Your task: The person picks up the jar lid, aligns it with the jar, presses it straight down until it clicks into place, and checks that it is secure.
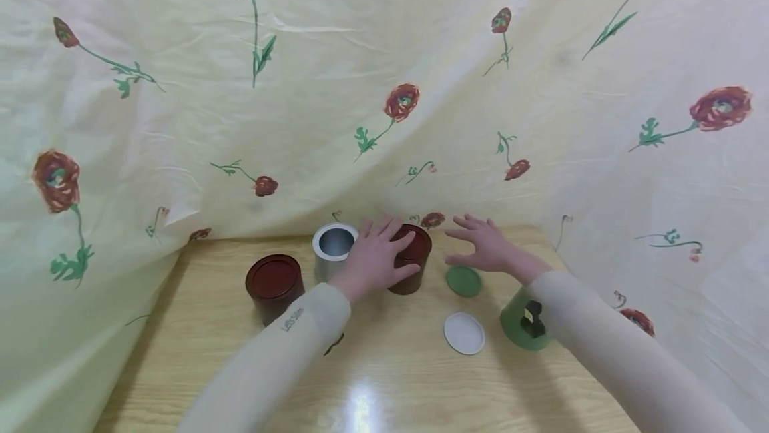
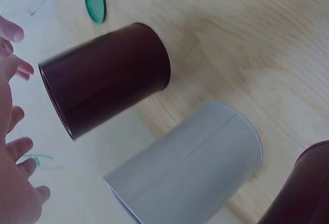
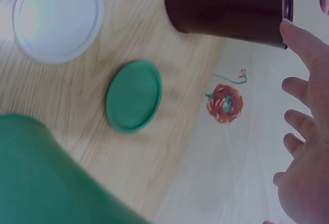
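Observation:
My left hand (image 1: 374, 256) hovers with spread fingers over a dark red canister (image 2: 108, 77) near the back of the table, hiding part of its top in the head view. To that canister's right, my right hand (image 1: 483, 245) is held up, fingers spread, above a round green lid (image 3: 134, 96). A fingertip of it overlaps the canister's rim in the right wrist view; whether they touch, I cannot tell. Neither hand holds anything. Just left of my left hand is an uncovered silver canister (image 2: 190, 165). A second dark red canister (image 1: 273, 283) stands farther left.
A white round lid (image 1: 464, 333) lies flat in front of the green one. At the right, partly behind my right sleeve, is a green canister (image 1: 513, 319) with a dark patch. Floral cloth (image 1: 312, 119) hangs behind and beside the wooden table (image 1: 408, 379).

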`<control>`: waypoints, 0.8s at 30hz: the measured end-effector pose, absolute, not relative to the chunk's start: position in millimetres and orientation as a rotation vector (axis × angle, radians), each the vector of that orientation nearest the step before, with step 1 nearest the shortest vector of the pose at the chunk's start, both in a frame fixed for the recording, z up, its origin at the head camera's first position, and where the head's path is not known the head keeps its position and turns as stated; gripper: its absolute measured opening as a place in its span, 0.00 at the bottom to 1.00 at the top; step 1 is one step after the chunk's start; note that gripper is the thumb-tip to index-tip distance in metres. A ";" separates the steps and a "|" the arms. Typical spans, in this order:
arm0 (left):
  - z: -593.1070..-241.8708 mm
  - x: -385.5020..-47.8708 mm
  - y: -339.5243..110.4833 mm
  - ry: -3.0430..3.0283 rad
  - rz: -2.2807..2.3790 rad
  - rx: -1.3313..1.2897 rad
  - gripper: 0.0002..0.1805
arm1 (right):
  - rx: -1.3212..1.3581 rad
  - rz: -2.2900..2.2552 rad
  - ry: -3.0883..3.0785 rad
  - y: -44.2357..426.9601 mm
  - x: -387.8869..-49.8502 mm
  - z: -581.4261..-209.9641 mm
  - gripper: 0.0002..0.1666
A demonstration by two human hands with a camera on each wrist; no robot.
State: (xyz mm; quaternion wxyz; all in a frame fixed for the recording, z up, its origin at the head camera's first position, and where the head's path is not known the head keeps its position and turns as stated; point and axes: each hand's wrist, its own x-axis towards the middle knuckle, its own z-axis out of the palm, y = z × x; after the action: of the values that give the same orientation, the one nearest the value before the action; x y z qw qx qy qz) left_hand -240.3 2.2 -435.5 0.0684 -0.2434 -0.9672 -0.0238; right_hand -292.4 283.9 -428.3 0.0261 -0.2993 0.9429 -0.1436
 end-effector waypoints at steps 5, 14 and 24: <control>-440.6 -231.4 8.9 -2.896 -0.002 -0.725 0.41 | -0.944 -0.350 2.907 297.2 -296.3 -429.8 0.41; -444.6 -214.4 23.3 -2.895 0.028 -0.721 0.41 | -0.930 -0.284 2.883 308.8 -298.3 -425.5 0.43; -457.4 -199.5 35.2 -2.896 0.005 -0.763 0.41 | -0.879 -0.224 2.851 308.1 -297.1 -426.9 0.44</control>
State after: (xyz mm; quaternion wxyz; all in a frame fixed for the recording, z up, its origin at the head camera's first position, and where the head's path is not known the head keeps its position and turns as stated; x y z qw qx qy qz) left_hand -199.5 35.2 -457.4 0.0734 -0.2543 -0.9643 0.0015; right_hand -297.1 308.1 -426.9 0.0749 -0.2929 0.9503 -0.0747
